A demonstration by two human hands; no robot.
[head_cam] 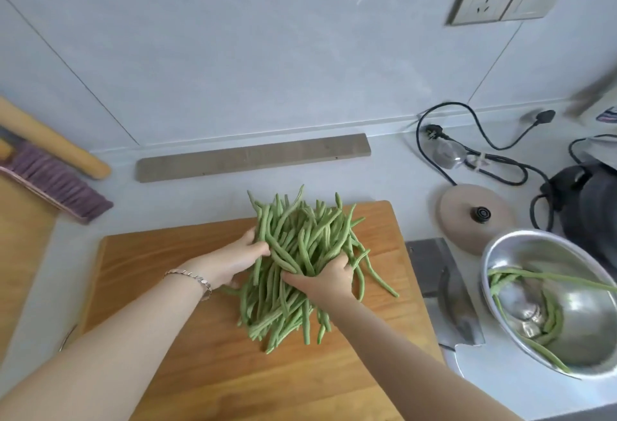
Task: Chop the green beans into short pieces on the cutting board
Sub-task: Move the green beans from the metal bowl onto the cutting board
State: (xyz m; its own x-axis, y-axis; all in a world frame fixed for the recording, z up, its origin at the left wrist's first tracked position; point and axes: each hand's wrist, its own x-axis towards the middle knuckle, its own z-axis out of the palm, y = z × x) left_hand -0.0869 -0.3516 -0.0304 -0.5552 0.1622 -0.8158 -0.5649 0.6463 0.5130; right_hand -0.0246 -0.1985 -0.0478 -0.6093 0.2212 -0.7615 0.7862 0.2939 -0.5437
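1. Clearly no cutting has begun: the green beans [300, 263] lie whole in a loose heap on the middle of the cutting board [160, 253], their far tips reaching past its back edge.
2. Judging by the tangle, the step in hand is gathering and aligning, and it goes best if the beans are squared up side by side with ends even, so one cut shortens many at once.
3. Strays fanning out to the right should be pulled back into the bundle first.
4. On the heap's left side, the left hand [238, 258] curls its fingers loosely round a clutch of beans, partly closed.
5. Nearer the body, the right hand [325, 278] presses in from the right, fingers bent into the pile and grasping a bunch.
6. Just right of the board lies the cleaver [444, 290], untouched.
7. Beside it, a metal bowl [574, 253] holds a few more long beans.
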